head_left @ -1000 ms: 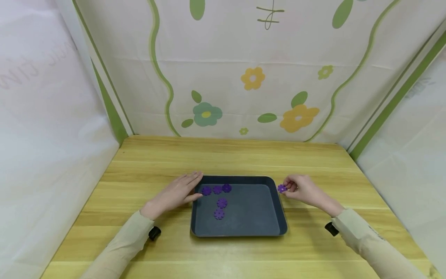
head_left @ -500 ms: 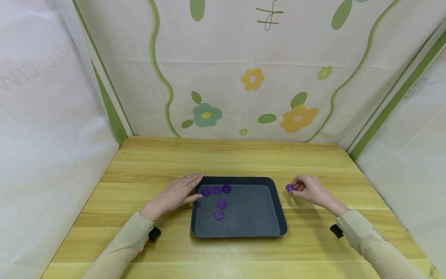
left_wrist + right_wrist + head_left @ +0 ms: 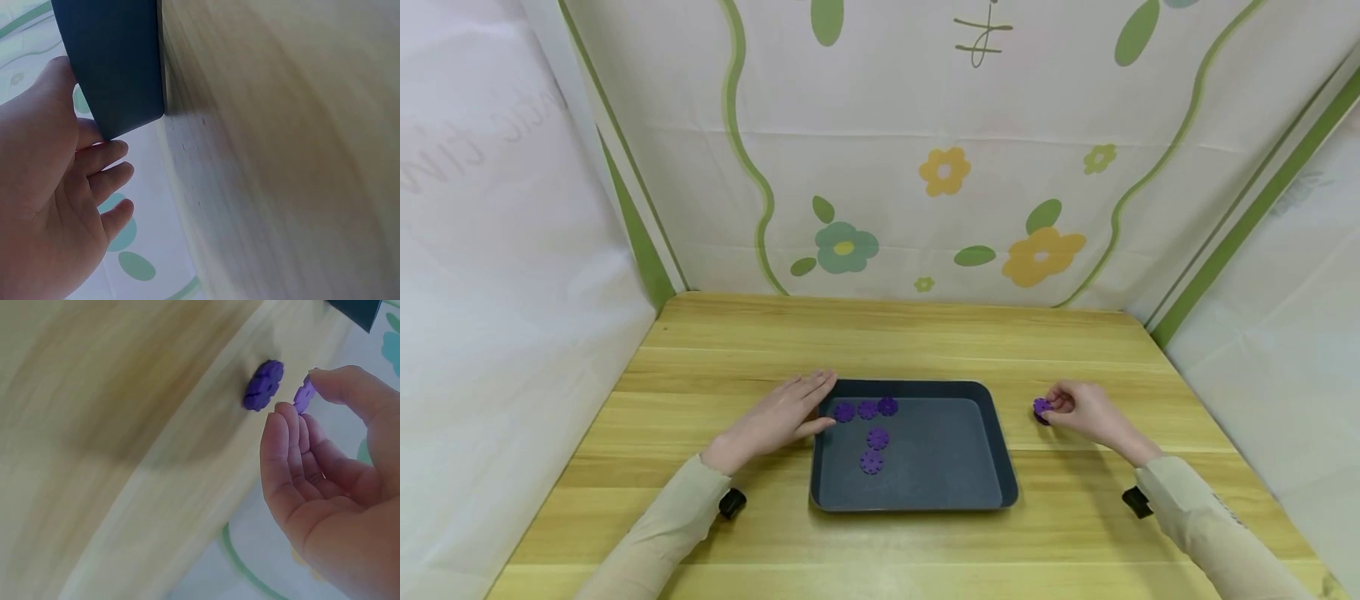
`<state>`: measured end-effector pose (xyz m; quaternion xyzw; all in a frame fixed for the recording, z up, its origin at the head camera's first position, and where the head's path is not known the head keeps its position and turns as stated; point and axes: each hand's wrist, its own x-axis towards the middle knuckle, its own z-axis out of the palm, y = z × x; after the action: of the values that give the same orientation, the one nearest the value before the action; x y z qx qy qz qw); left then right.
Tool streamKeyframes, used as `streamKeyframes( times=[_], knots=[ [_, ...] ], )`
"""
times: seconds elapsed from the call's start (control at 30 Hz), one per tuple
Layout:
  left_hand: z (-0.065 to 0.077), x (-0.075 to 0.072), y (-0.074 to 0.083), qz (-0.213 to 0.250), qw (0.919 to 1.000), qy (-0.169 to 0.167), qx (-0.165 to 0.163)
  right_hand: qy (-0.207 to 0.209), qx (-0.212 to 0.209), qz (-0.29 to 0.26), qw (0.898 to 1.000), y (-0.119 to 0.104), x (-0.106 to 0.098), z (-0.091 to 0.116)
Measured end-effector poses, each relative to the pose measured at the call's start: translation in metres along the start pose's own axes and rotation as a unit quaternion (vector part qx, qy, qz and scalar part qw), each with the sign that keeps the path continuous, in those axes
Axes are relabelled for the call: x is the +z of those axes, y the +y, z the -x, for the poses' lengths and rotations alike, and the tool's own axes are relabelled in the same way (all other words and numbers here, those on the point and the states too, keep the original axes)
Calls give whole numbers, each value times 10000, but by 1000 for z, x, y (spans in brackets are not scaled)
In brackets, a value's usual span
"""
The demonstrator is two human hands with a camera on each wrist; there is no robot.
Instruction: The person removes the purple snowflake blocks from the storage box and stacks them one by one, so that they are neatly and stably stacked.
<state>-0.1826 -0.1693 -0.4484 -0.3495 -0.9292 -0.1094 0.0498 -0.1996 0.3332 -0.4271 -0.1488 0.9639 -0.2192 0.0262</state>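
My right hand (image 3: 1086, 412) pinches a purple notched disc (image 3: 304, 395) between thumb and fingertips, to the right of the tray. Just below it, a thicker dark purple piece, perhaps several discs stacked (image 3: 263, 385), rests on the tabletop; a gap separates it from the held disc in the right wrist view. My left hand (image 3: 782, 415) lies against the upper left corner of the dark grey tray (image 3: 925, 507), fingers extended along its rim and thumb over the left side. Inside the tray are several purple notched discs (image 3: 877, 437), all toward its left half.
The tray stands on a light wooden table (image 3: 887, 554). Behind the table hangs a white cloth (image 3: 880, 167) printed with flowers, with more white cloth on the left (image 3: 527, 275) and right (image 3: 1277, 333). The tray's right wall lies between the right hand and the discs inside.
My right hand has moved rightward, away from the tray's right edge, carrying the purple disc to above the dark purple piece. The left hand, tray and discs inside stay put.
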Motion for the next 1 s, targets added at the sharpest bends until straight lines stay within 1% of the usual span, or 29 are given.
streamKeyframes(
  times=[0.33, 0.77, 1.0],
  knots=[
    [-1, -1, 0, -49, 10000, 68, 13, -30, 52, 55, 10000, 11, 3, 1],
    [0, -2, 1, 15, 10000, 27, -31, -50, 95, 150, 9998, 10, 5, 2],
    [0, -1, 0, -14, 10000, 77, 22, -129, 93, 216, 9996, 10, 6, 3]
  ],
)
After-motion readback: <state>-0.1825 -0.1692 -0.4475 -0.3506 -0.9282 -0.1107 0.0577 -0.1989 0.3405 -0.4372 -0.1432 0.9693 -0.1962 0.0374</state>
